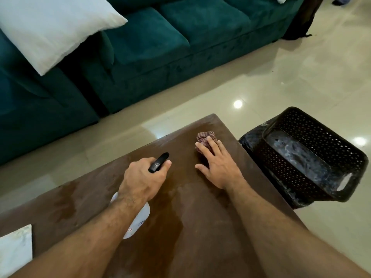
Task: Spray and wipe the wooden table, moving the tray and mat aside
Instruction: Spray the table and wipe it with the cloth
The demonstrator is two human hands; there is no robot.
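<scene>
Step in hand, by judgement: the wiping stage, with spraying likely just completed or paused; wet patches darken the middle of the wooden counter and run toward its left edge, while the far right corner looks drier.

Left hand: fingers curled round the neck of a spray bottle, index finger along the black nozzle head; the white body of the bottle hangs below the wrist, over the centre of the counter; nozzle aimed toward the far edge.

Right hand: fingers straight and spread, pressing flat on a crumpled reddish cloth near the far right corner; thumb splayed on the bare wood beside it.

Tray: a black perforated plastic one, off the counter beyond its right edge, tilted; what it rests on cannot be told. A pale slab at the near left edge may be the mat; uncertain.

Surroundings: teal sofa with a white cushion, well apart across a glossy tiled floor.

Next move, by judgement: draw the cloth from the far corner back through the wet patches with firm flat pressure; the bottle should be set down or kept lifted clear of the wiping path; the ground under the pale slab remains to be cleaned.
</scene>
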